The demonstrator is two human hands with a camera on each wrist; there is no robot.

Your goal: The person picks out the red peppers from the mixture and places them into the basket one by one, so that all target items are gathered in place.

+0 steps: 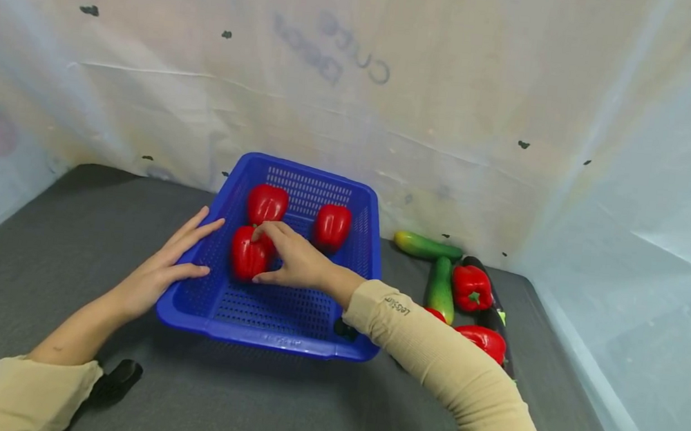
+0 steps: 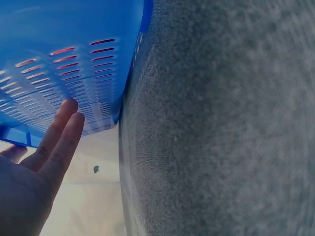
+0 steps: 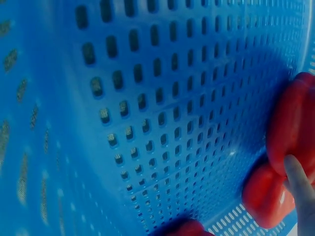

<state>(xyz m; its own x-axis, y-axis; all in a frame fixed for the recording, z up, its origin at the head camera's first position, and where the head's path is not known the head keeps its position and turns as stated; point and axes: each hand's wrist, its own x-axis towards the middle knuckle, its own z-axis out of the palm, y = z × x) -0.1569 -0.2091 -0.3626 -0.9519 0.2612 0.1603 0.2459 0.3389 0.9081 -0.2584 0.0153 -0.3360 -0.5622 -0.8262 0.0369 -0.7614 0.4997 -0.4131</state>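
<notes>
A blue plastic basket [image 1: 289,342] with slotted walls stands on the grey table, holding several red bell peppers. My right hand [image 1: 294,256] reaches inside and grips the front-left bell pepper [image 1: 248,256], fingers bent over its top and thumb at its near side. Behind that one sits another bell pepper [image 1: 267,202], and a third bell pepper [image 1: 331,226] lies to the right. At the basket's left side is my left hand [image 1: 162,271], its fingers mostly straight against the rim. The left wrist view shows two extended fingers [image 2: 61,137] along the slotted outer wall.
To the basket's right lie a green cucumber-like vegetable [image 1: 426,246], a second one [image 1: 441,290], a red bell pepper [image 1: 472,288], another red pepper [image 1: 483,341] and dark eggplants [image 1: 492,318]. Pale plastic sheeting [image 1: 455,115] walls the table's back and sides.
</notes>
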